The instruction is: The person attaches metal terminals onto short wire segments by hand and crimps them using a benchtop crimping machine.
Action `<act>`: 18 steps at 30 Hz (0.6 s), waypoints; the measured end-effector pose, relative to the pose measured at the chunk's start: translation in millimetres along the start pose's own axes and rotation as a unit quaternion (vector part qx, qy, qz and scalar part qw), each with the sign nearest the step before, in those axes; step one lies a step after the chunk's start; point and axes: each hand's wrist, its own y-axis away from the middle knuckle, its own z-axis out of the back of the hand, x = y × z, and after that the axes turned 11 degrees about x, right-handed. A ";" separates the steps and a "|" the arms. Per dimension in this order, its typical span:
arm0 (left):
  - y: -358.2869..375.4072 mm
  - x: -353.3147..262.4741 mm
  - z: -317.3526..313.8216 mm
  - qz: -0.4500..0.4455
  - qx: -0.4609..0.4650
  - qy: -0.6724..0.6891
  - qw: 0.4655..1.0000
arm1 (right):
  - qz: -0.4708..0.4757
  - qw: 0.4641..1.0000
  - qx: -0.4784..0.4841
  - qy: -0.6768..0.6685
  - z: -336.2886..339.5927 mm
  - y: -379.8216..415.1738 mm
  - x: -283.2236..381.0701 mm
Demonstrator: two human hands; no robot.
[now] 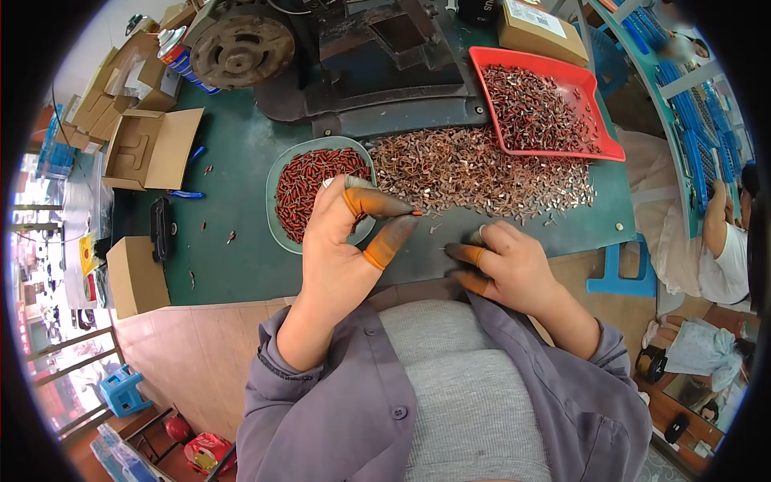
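Note:
My left hand (337, 241) wears orange, dark-tipped finger covers and pinches a small red piece (417, 213) between thumb and forefinger. It is raised beside a pale green bowl (272, 193) holding many small dark red parts (309, 181). To its right, my right hand (514, 269) has similar covers, its thumb and forefinger bent toward each other. A thin, light tip sticks out at its forefinger; what it belongs to is too small to tell. Beyond both hands, a wide heap of small copper-coloured and silvery metal pieces (474, 173) lies on the green table (233, 265).
A red tray (614, 149) of similar parts sits at the right, partly over the heap. Behind stands a heavy dark machine (385, 72) with a round wheel (241, 52). Open cardboard boxes (173, 149) and a spray can (181, 56) stand left. Other people are at the right.

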 end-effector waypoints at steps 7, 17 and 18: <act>1.1 2.1 -2.4 0.015 -0.028 -0.006 0.999 | 0.063 0.998 -0.015 0.005 -11.1 18.1 -1.9; -56.8 -8.1 37.5 -0.127 -0.123 -0.237 0.955 | -0.206 0.900 -0.149 -0.354 60.0 -82.8 -13.7; -70.1 -7.3 41.7 -0.174 -0.150 -0.299 0.926 | -0.202 0.901 -0.151 -0.352 68.3 -100.9 -18.1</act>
